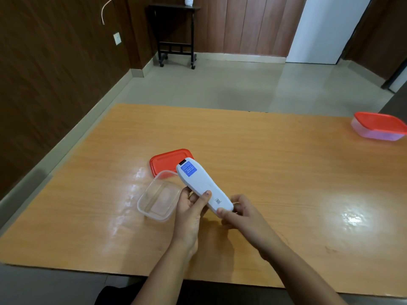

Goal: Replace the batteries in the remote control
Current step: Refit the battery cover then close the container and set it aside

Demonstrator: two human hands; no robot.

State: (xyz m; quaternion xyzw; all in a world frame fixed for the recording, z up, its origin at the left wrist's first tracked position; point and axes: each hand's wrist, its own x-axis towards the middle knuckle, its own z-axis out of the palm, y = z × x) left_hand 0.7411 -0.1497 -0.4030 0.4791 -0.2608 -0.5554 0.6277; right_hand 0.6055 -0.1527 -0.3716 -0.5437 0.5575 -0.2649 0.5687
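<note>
I hold a white remote control (199, 182) above the wooden table (275, 172), back side up, with a blue label near its far end. My left hand (191, 210) grips its middle from the left, thumb across the back. My right hand (240, 213) pinches its near end, thumb on the back cover. The battery cover looks closed. No batteries are visible.
An open clear plastic container (157, 198) sits just left of my hands, its red lid (168, 160) lying behind it. A second clear container with a red lid (380, 126) stands at the table's far right edge. A dark rolling side table (176, 34) stands by the far wall.
</note>
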